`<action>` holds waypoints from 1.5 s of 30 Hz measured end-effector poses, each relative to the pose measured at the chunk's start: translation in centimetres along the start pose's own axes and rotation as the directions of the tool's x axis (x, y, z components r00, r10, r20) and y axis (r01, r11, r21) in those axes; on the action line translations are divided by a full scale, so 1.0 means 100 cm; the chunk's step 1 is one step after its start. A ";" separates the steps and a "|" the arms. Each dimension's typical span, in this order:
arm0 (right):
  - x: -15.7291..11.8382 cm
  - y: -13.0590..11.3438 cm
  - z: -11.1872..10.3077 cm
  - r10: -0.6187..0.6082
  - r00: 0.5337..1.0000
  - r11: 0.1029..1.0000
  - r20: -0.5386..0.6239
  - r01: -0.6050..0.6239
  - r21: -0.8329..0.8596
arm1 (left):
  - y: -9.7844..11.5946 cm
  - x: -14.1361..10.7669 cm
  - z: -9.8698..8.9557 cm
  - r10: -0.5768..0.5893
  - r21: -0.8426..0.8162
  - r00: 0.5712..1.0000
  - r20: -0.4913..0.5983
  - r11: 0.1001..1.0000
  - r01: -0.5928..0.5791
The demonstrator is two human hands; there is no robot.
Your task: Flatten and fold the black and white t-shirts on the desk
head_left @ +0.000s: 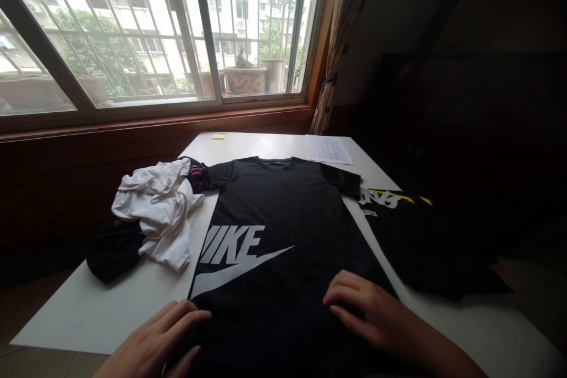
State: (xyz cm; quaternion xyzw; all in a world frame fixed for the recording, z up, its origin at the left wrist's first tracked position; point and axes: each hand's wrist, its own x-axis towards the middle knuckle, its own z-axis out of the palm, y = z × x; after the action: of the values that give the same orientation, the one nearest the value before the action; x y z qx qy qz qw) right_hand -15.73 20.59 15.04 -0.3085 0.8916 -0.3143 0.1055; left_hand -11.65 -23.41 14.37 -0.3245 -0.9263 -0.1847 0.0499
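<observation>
Black shirt (301,207) lies flat so its print (238,269) shows; my left grip (155,333), seven o'clock, and right grip (367,310), five, are loosely parted, empty.

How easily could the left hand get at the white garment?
Probably yes, fairly easily: the white garment lies on top of dark clothing, with nothing seen covering it, and bare white tabletop shows between it and the left hand. A forward stretch may be needed.

grey "nike" lettering (234,244), first letter partly cut off, above a swoosh (234,272) on the black t-shirt (287,201).
</observation>
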 end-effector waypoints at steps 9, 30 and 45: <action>-0.002 0.050 0.039 -0.008 0.991 0.922 -0.135 -0.045 -0.385 | -0.034 0.071 0.070 0.082 0.339 0.993 -0.082 0.940 -0.050; -0.053 0.076 0.027 0.132 0.988 0.894 -0.074 -0.151 -0.421 | -0.047 -0.008 0.078 -0.030 0.490 0.993 -0.117 0.868 0.084; 0.009 0.047 0.034 -0.057 0.994 0.886 -0.092 0.008 -0.464 | -0.032 0.047 0.063 0.132 0.451 0.990 -0.041 0.887 -0.099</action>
State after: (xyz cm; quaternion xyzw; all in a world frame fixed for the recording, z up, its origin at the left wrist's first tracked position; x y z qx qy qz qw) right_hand -17.45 21.21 9.39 -0.3230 0.9397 -0.1097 -0.0226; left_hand -17.09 -20.61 8.56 -0.3521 -0.9206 0.0255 0.1670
